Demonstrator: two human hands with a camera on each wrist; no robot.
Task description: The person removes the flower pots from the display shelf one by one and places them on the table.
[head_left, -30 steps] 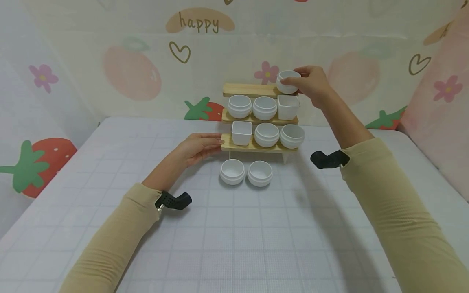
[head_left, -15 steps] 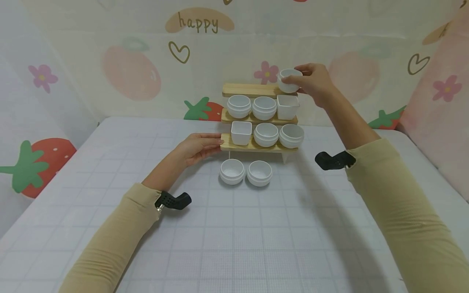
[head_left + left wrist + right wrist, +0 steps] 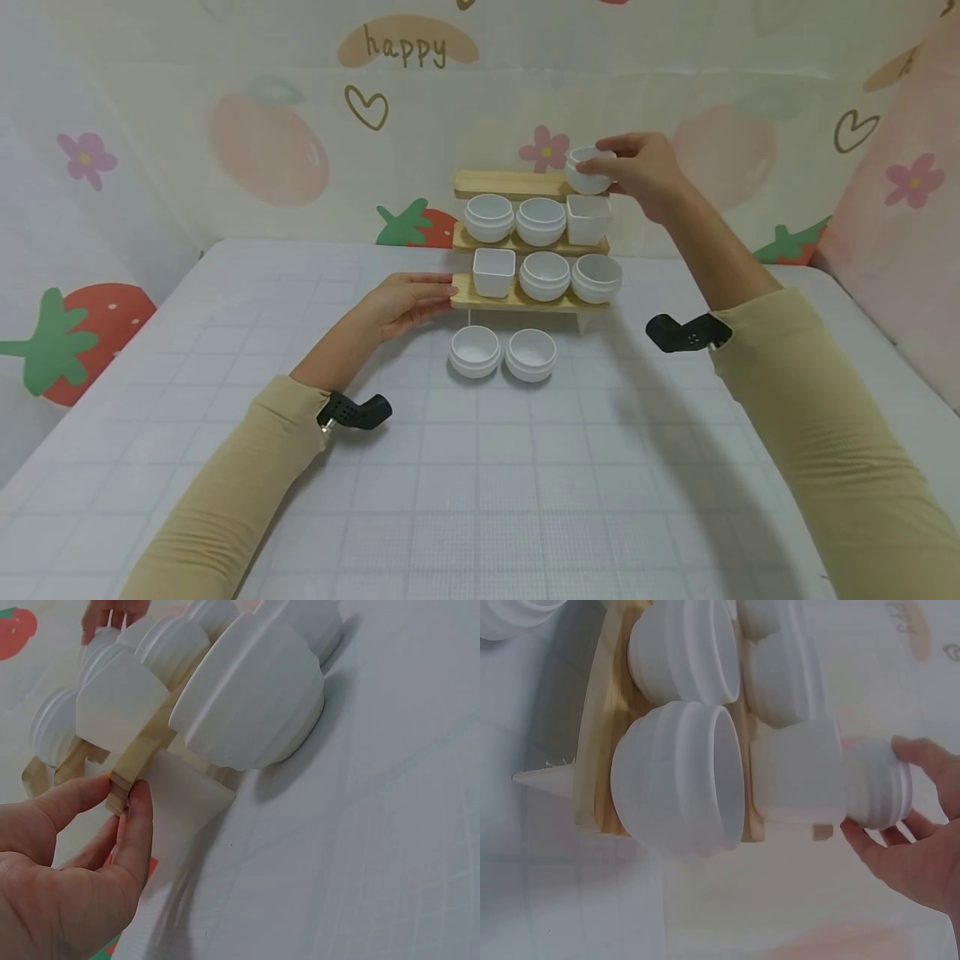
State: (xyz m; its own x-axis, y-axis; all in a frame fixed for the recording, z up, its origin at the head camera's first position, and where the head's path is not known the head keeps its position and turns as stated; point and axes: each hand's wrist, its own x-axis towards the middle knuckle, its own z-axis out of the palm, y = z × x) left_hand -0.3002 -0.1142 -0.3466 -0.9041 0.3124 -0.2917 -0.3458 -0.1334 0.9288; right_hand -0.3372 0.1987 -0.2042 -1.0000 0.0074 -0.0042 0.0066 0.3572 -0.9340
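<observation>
A three-tier stand with wooden boards carries white pots on its lower two tiers. My left hand is at the left end of the lowest board; in the left wrist view, thumb and fingers pinch the board's end. Up at the top tier's right end, my right hand grips a round white pot between thumb and fingers, its rim facing up. Directly below that pot is a square white pot on the middle tier. The right wrist view has the gripped round pot just beyond the square one.
Two round white pots, a left one and a right one, stand on the table in front of the stand. Another square pot sits at the lowest tier's left. Behind the stand rises a printed wall covering.
The right hand lifts the round pot slightly and shifts right, then lowers it again toward the top board. My left hand stays at the lowest board.
</observation>
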